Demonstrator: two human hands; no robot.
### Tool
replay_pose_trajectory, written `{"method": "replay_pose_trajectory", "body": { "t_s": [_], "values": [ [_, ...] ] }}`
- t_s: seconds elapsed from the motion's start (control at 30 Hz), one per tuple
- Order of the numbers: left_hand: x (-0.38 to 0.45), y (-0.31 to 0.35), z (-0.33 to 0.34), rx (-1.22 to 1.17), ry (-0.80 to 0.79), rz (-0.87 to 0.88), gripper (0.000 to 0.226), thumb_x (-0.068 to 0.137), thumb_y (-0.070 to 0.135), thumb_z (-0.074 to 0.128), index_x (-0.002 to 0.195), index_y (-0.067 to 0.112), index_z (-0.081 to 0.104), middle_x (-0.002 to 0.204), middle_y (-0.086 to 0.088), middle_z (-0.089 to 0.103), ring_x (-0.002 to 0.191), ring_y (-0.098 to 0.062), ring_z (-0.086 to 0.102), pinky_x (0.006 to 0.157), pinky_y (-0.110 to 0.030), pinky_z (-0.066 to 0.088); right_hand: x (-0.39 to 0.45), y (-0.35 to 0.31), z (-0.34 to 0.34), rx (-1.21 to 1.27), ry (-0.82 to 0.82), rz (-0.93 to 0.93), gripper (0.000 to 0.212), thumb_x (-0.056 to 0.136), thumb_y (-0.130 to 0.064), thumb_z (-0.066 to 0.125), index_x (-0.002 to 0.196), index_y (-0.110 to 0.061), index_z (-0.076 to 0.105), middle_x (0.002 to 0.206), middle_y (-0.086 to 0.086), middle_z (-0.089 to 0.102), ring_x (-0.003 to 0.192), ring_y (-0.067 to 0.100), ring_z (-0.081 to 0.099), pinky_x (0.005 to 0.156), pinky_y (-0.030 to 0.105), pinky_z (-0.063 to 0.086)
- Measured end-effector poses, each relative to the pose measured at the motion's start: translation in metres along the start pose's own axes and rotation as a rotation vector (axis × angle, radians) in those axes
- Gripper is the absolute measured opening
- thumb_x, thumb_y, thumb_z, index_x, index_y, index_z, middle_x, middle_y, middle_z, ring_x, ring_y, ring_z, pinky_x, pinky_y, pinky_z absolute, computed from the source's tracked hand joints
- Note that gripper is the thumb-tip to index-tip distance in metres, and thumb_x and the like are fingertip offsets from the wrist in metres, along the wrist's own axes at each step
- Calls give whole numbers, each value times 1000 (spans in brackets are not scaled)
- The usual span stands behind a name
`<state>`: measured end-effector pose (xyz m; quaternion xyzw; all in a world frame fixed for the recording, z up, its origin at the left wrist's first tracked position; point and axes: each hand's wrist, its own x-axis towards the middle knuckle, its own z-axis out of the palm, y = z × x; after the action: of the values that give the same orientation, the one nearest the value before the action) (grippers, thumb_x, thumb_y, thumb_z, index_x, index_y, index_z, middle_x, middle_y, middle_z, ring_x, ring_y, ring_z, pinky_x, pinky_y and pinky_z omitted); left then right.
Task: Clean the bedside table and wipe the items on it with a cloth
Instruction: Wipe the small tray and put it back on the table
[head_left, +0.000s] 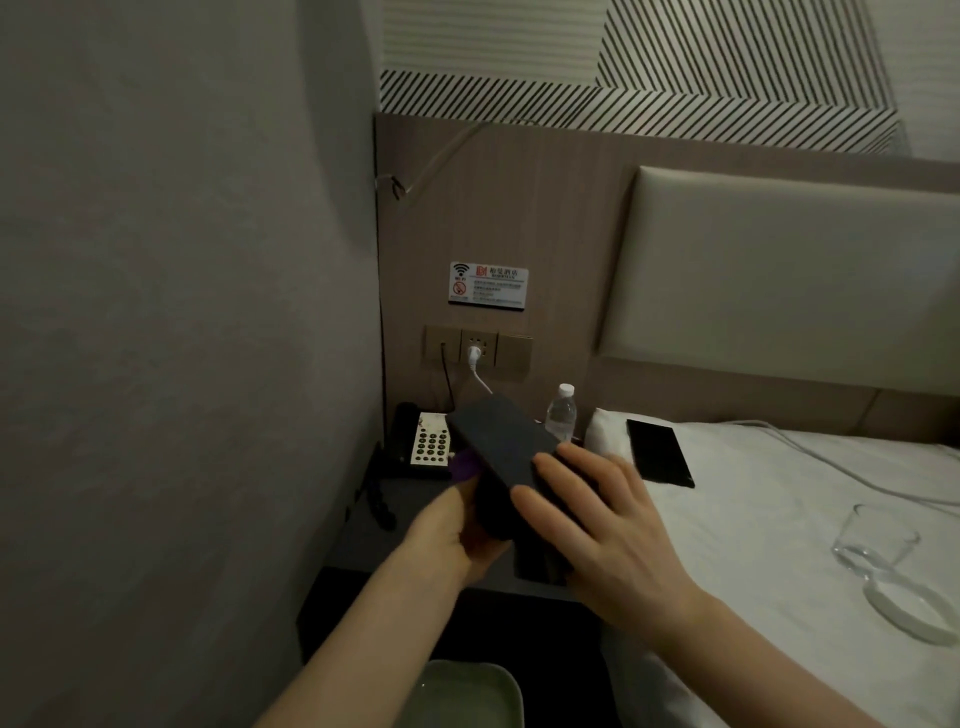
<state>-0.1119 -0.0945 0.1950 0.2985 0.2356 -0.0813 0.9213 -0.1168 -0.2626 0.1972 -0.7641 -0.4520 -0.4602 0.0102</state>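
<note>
While both hands work above the bedside surface, the scene reads as follows.

Dark box: a flat dark rectangular box (498, 447) is held tilted in the air over the surface, its far end up toward the wall sockets (478, 351).
Left hand: the left hand (452, 540) has its grip curled under the box's near left edge, grasping it.
Cloth: a purple cloth (464, 464) peeks out just left of the box, above the left hand; how it is held is hidden.
Right hand: the right hand (602, 525) lies with straight, spread fingers pressed on the box's near right side.
Surface: the dark bedside surface (374, 540) sits wedged between the grey wall on the left and the bed (753, 545) on the right; its front edge shows below the hands.
Back of surface: a telephone (423, 439) stands at the rear left corner, a water bottle (562, 413) at the rear right, near the bed.
Bed: a black phone (658, 451) lies near the bed's edge; a glass (875, 535) lies further right.
</note>
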Motion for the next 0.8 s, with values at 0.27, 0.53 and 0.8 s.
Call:
{"method": "replay_pose_trajectory", "body": {
  "t_s": [0.27, 0.53, 0.8],
  "values": [
    [14, 10, 4, 266, 199, 335, 22, 82, -7, 61, 102, -1, 66, 90, -19, 69, 76, -31, 67, 50, -31, 56, -12, -6, -2, 93, 15, 148, 86, 59, -32, 87, 132, -21, 43, 137, 7, 44, 124, 33, 44, 89, 49, 46],
    [9, 29, -11, 1213, 96, 924, 9, 79, 16, 74, 87, 20, 75, 75, 5, 72, 77, -11, 67, 71, -38, 56, -5, 11, -13, 615, 32, 563, 94, 51, -18, 95, 125, -36, 40, 121, -12, 45, 112, 14, 47, 93, 20, 42],
    [-6, 46, -4, 1510, 56, 981, 7, 82, 29, 72, 79, 23, 70, 68, 8, 65, 67, -3, 61, 59, -20, 46, -14, 45, -17, 1339, -71, 890, 85, 49, -15, 91, 122, -33, 50, 115, -9, 61, 106, 11, 63, 72, 28, 58]
  ]
}}
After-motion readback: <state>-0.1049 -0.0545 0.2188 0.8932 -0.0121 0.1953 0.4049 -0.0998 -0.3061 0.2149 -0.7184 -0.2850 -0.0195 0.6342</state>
